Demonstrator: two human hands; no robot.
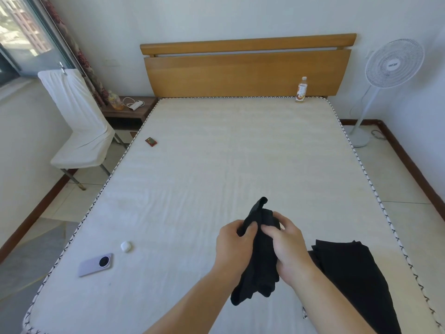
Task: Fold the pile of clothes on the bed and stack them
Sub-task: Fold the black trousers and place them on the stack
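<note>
Your two forearms are reaching in from the bottom of the view, and your hands are meeting over the near half of the bed (240, 145). Your left hand (234, 247) is gripping a small black garment (261, 259), thumb pressing its front and fingers curling behind. Your right hand (287, 247) is pinching the same garment from the other side, fingertips closing on the cloth near the top. The garment is hanging bunched between your hands above the mattress, its upper end sticking up past your fingers and its lower end dangling free.

A second black cloth (356, 280) is lying spread on the bed just to your right, near the mattress edge. On the left side of the bed, a pale phone (95, 265) is lying face down with a small white case (126, 246) just beside it, and a small red packet (151, 141) is resting farther up. A bottle (301, 89) is standing upright by the wooden headboard (240, 73). A white-covered chair (79, 126) is standing left of the bed and a fan (390, 66) right of it.
</note>
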